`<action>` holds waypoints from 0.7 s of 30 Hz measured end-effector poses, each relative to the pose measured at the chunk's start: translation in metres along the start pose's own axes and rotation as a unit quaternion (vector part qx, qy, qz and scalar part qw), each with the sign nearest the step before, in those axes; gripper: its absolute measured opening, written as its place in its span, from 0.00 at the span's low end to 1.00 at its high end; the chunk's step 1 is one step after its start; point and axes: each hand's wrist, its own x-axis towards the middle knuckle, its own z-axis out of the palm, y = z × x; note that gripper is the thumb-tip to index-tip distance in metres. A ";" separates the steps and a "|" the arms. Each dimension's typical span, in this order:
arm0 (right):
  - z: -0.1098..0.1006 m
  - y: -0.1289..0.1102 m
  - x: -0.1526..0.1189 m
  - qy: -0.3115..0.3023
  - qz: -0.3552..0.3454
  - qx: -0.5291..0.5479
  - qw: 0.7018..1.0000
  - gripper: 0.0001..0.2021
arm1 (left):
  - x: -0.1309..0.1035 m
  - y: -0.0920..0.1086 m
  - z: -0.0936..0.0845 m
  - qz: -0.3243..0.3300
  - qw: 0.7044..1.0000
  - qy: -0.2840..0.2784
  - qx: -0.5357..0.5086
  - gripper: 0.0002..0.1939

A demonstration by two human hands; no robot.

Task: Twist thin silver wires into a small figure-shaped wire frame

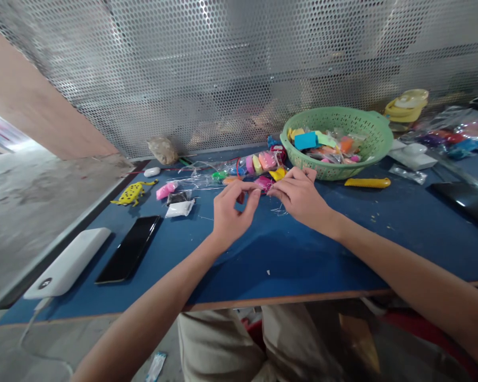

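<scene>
Both hands meet above the middle of the blue table (302, 254). My left hand (236, 208) is pinched, thumb against fingers, on something too small to make out. Close beside it on the right, my right hand (297, 195) is also pinched, and what it holds is hidden. Just behind the fingertips lie a magenta packet (264, 183) and a yellow piece (278, 174). Clear bags with pink, yellow and purple clay (257, 163) lie farther back. Thin clear strands (279, 210) rest below my right fingers.
A green basket (342, 171) of colourful packets stands behind my right hand, with a yellow cutter (367, 183) in front. To the left are a spotted yellow toy (132, 194), small packets (180, 208), a black phone (129, 249) and a white power bank (68, 262). A perforated metal panel (223, 74) rises behind.
</scene>
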 end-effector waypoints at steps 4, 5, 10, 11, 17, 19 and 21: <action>-0.001 0.001 0.000 -0.002 -0.007 -0.018 1.000 0.16 | 0.000 0.001 0.000 0.033 0.998 -0.027 0.047 0.09; -0.002 0.000 0.000 -0.006 -0.014 -0.025 1.000 0.16 | 0.000 0.001 0.001 0.031 0.998 -0.040 0.049 0.10; -0.007 -0.004 -0.001 0.000 -0.026 -0.055 0.998 0.15 | 0.001 0.004 0.005 -0.033 0.998 -0.046 0.015 0.11; -0.007 -0.005 -0.001 0.001 -0.028 -0.060 0.998 0.15 | 0.001 0.004 0.006 -0.056 0.997 -0.054 0.007 0.13; -0.007 -0.009 -0.002 -0.011 -0.039 -0.080 0.996 0.17 | 0.001 0.001 0.007 -0.117 0.985 -0.121 -0.044 0.14; -0.006 -0.008 -0.002 -0.012 -0.040 -0.070 0.997 0.17 | 0.001 0.000 0.007 -0.127 0.981 -0.125 -0.072 0.13; -0.006 -0.007 -0.003 -0.013 -0.041 -0.055 0.998 0.16 | 0.002 -0.001 0.006 -0.133 0.978 -0.128 -0.100 0.11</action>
